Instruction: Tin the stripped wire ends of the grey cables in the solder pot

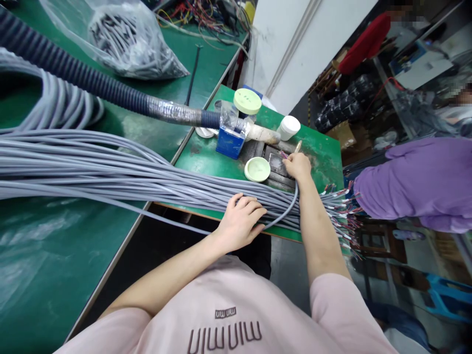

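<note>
My right hand is closed around the end of a grey cable, above a dark square metal plate. Thin coloured wires show at the cable's tip, beside my fingertips. From there the cable bends down and back under my left hand. That hand lies with bent fingers over a thick bundle of grey cables, its thumb and palm closed over the single cable. Stripped ends with coloured wires fan out at the bundle's right end, past my right forearm.
A ribbed hose reaches over a blue box to a dirty nozzle. Nearby stand a pale green dish, a green lid and a white jar. A person in purple is at the right.
</note>
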`<state>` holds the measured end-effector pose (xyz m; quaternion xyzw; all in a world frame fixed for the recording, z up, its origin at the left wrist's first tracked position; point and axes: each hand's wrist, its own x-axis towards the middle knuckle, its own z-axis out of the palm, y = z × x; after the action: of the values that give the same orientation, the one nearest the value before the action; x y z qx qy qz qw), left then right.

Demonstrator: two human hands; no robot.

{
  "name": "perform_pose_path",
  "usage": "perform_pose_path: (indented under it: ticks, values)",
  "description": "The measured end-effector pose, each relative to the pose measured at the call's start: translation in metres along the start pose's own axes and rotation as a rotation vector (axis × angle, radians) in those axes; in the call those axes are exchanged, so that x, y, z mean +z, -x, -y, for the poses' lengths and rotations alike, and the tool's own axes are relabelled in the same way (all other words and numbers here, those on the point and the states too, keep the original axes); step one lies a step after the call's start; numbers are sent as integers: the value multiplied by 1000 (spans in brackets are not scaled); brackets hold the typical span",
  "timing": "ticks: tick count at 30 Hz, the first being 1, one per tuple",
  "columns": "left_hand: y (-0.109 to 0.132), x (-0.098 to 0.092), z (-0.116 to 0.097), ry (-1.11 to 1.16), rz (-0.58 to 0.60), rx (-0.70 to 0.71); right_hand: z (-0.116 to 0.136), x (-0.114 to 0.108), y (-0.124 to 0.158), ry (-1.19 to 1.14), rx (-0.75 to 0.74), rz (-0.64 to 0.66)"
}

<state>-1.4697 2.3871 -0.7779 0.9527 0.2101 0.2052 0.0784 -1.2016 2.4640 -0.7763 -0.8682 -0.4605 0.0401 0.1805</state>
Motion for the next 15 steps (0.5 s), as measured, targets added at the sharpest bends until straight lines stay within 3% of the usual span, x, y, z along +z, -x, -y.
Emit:
perform_pose_path:
  ticks: [15]
  values:
    - [-2,-3,1,62,15,-27,-3,2,-3,-16,-14,1]
